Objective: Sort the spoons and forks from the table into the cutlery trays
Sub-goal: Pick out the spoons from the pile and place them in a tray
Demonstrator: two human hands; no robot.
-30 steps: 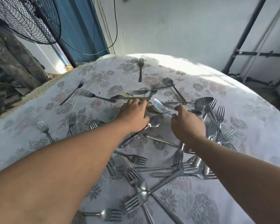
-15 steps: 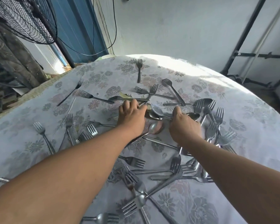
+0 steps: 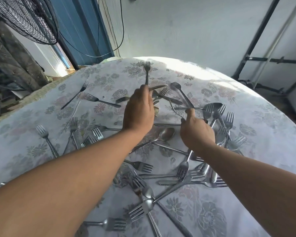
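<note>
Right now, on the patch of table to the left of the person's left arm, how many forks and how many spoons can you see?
Forks: 8, told by their tines
Spoons: 0
Unclear piece poking in at the far left: 1, only its tip shows
Total: 9

Left hand fingers hidden behind its back (grasp unclear), blurred spoons beyond, fan cropped
</note>
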